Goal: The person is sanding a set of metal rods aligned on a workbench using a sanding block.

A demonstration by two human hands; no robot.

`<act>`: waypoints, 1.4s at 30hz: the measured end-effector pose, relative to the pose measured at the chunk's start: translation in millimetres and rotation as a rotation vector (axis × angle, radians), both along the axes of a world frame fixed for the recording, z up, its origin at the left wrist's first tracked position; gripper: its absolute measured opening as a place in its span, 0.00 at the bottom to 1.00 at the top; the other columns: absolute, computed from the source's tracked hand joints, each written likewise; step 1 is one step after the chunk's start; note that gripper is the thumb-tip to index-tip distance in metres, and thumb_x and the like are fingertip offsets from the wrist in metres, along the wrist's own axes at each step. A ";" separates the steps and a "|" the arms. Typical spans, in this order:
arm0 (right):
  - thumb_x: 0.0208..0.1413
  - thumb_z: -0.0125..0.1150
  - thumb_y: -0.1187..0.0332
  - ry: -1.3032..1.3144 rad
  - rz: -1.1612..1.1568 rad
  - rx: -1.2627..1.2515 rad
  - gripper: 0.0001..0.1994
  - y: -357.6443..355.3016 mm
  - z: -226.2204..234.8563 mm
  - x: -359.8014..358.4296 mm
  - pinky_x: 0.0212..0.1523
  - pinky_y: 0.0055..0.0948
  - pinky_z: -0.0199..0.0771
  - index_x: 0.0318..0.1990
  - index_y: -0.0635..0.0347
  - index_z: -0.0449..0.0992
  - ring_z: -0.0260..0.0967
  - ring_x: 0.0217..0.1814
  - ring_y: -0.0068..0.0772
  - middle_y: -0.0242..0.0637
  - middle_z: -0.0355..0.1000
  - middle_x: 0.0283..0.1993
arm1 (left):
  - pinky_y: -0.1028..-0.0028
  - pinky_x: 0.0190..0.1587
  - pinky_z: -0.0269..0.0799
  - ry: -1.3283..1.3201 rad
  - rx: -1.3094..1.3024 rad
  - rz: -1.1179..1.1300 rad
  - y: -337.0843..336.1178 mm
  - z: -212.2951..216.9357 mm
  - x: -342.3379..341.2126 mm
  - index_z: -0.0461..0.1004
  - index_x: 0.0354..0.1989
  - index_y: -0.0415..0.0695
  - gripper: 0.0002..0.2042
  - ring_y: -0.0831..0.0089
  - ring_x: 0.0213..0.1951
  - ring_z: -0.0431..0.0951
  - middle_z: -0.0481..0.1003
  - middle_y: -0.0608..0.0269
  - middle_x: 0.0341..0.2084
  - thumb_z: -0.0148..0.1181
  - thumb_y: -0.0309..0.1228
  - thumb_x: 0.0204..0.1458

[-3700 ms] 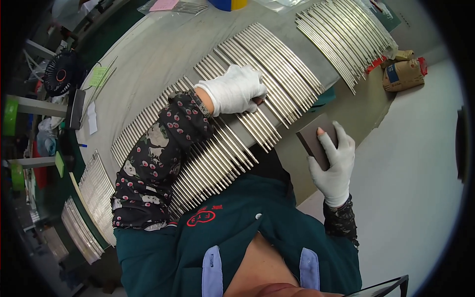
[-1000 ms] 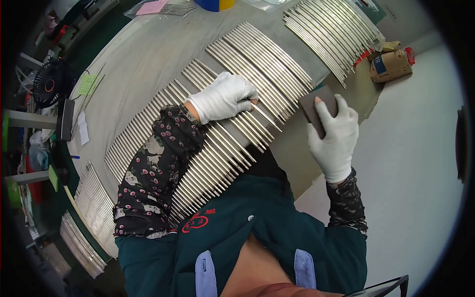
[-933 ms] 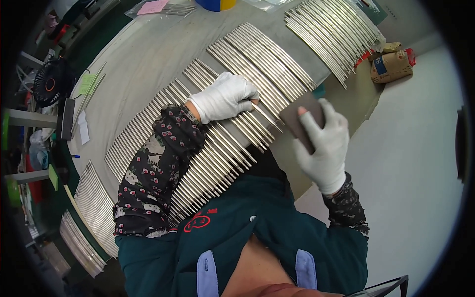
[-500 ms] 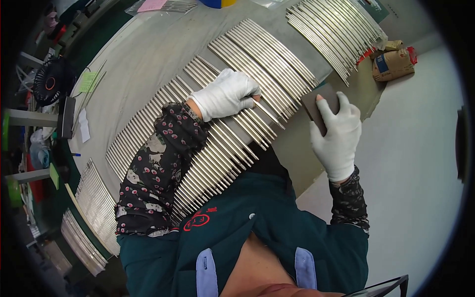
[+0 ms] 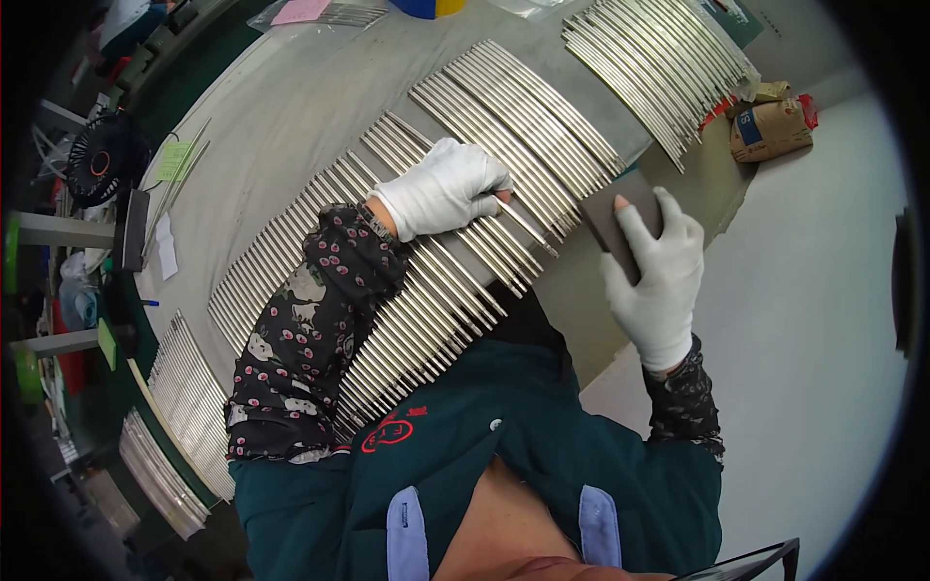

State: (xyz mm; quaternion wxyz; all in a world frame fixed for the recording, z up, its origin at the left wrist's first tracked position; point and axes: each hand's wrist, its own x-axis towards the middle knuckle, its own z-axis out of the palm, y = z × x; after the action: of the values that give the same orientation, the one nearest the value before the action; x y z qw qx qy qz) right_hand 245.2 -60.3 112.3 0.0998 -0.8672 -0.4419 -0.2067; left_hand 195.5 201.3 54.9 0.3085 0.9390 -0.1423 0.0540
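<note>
My left hand point(image 5: 448, 186), in a white glove, presses down on a long row of thin metal rods point(image 5: 426, 281) laid side by side on the grey table point(image 5: 291, 107). One rod point(image 5: 528, 225) sticks out from under its fingers toward the right. My right hand point(image 5: 659, 276), also gloved, holds a dark flat rectangular pad point(image 5: 605, 218) upright at the right end of the rods, near the table's edge. The pad sits just off the tip of the loose rod.
A second batch of rods point(image 5: 659, 68) lies at the far right of the table, more rods point(image 5: 189, 407) at the left. A brown paper bag point(image 5: 770, 126) sits on the pale floor point(image 5: 823, 320). A small fan point(image 5: 102, 160) stands at the left.
My right hand with the pad has shifted back and forth by the rod ends, and now sits slightly lower and further right. My left hand stays on the rods.
</note>
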 end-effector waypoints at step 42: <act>0.33 0.68 0.70 -0.007 0.040 0.141 0.29 -22.5 -14.9 18.0 0.51 0.43 0.65 0.52 0.52 0.73 0.61 0.50 0.51 0.53 0.61 0.58 | 0.63 0.40 0.70 -0.085 0.009 -0.042 3.1 -1.9 -1.1 0.76 0.31 0.45 0.07 0.62 0.35 0.76 0.76 0.61 0.28 0.65 0.30 0.43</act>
State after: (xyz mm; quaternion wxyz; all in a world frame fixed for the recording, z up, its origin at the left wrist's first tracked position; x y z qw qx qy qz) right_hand 263.2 -82.8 97.5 0.1630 -0.8483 -0.4440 -0.2383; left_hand 194.3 204.4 53.0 0.2990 0.9341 -0.1749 0.0866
